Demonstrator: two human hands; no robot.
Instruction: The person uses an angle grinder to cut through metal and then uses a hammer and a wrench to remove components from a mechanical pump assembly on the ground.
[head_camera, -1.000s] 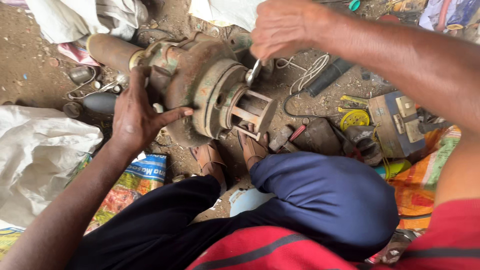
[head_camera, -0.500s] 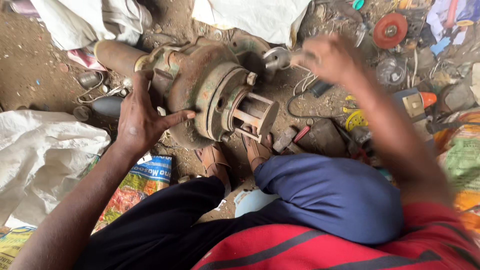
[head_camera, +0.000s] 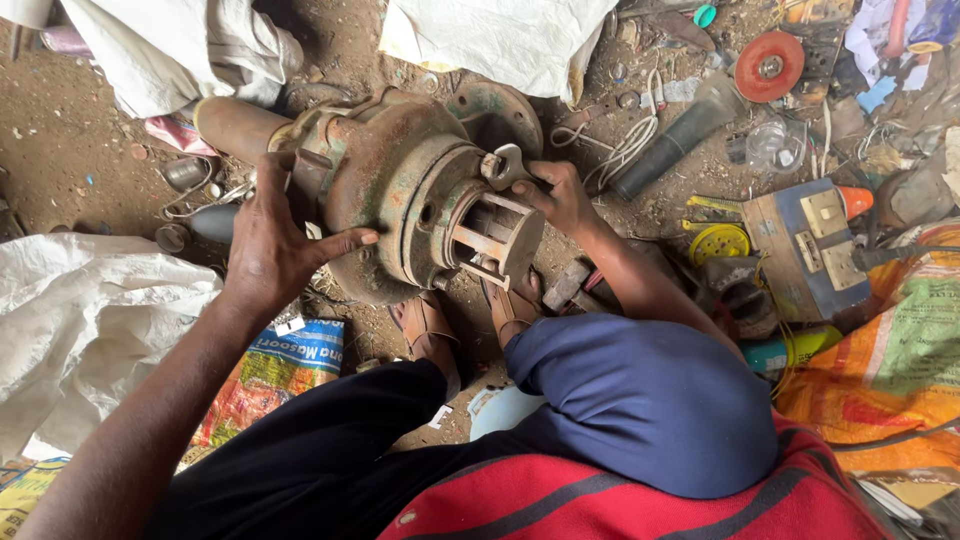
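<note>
Since half a second ago my right hand has come back from the clutter on the right and now sits at the front of the rusty pump housing, closed around a metal spanner. The spanner's open head rests against the top edge of the housing's front flange, just above the open cage-like end where flat bars show.

My left hand has stayed where it was. It lies spread and flat against the back of the housing, fingers splayed, thumb pointing toward the flange, gripping nothing.

The housing lies on its side on the dirt floor, its pipe-like shaft pointing up and to the left. My sandalled feet sit just below it, with my knees in dark blue cloth closer to me.

To the right of my right hand lie a coil of white wire, a black tube, a yellow disc, a blue and wood-coloured switch box and a red grinding disc. A white sack lies on the left.
</note>
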